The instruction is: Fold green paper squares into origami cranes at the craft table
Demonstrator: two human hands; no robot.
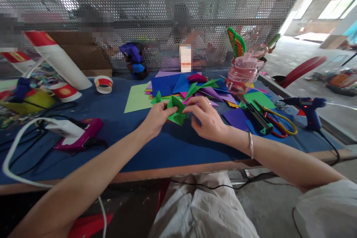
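two hands work one folded green paper piece (176,113), held just above the blue table surface (167,148). the left hand (156,119) pinches the piece's left edge, thumb and fingertips (170,109) closed on the paper. the right hand (208,119) has its fingers curled, tips meeting the piece's upper right edge; grip is light and how far the thumb closes underneath cannot be told. judged handling: the piece is very light, thin and flexible, stiffened only along its creases; it will crush or crease wrongly under firm pressure, so hold is best taken at folded edges and corners, not at flat panels. just beyond the fingertips lies a loose pile of coloured paper sheets (192,87). to the right of the right hand's fingers lie a green utility knife (258,117), then scissors (280,124). well left of the left hand's fingers rests a pink glue gun (83,134).
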